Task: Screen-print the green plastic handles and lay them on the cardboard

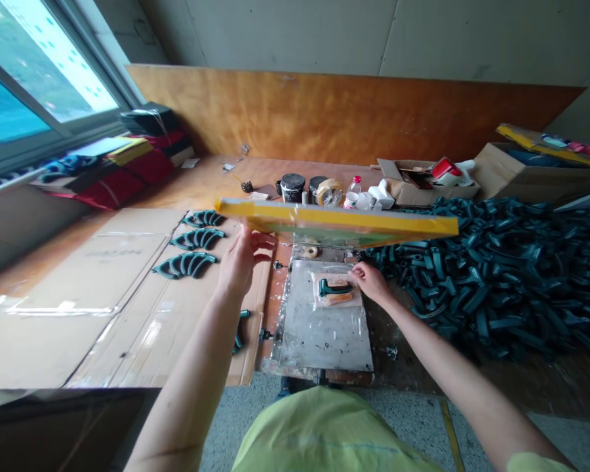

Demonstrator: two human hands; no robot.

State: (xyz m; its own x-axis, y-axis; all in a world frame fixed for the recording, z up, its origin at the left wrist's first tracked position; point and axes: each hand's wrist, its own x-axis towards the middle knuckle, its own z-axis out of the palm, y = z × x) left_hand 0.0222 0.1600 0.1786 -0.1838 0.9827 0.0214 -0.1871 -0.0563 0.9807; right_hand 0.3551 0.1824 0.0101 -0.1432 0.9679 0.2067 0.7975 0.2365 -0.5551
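My left hand [240, 259] holds up the near left edge of a yellow-framed printing screen [334, 221], fingers wrapped on the frame. The screen is tilted up over a grey metal plate [324, 328]. On the plate lies a dark green curved handle part [335, 286] above an orange shape. My right hand [371, 280] reaches under the screen and touches the right end of that green part with pinched fingers.
Three groups of green handle parts [191, 264] lie on flattened cardboard [103, 295] at left. A big heap of the same parts [501, 269] fills the right. Ink tins [293, 187], tape, a bottle and cardboard boxes [521, 170] stand behind.
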